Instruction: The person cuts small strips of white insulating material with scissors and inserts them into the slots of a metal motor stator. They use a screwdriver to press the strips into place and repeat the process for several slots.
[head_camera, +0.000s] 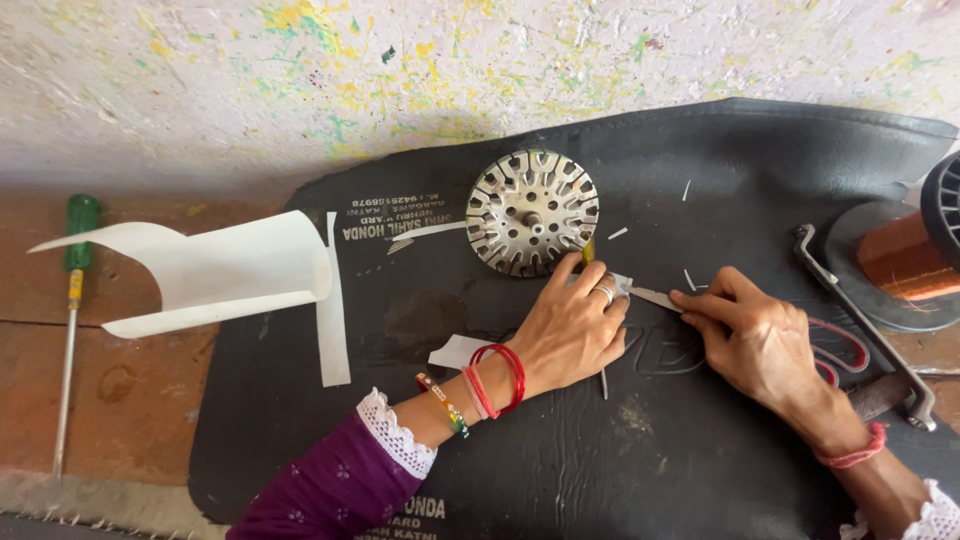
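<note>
While left hand (575, 325) lies flat, right hand (750, 335) pinches scissors (655, 297).

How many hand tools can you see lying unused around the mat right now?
2: a green-handled screwdriver on the floor at far left, and a metal wrench at right beside the copper wire spool. Others may be hidden.

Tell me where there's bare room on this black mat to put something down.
Bare black mat lies below both forearms, and top right between the slotted metal disc and copper wire spool. It is crowded around the left hand, right hand and curled white paper.
</note>
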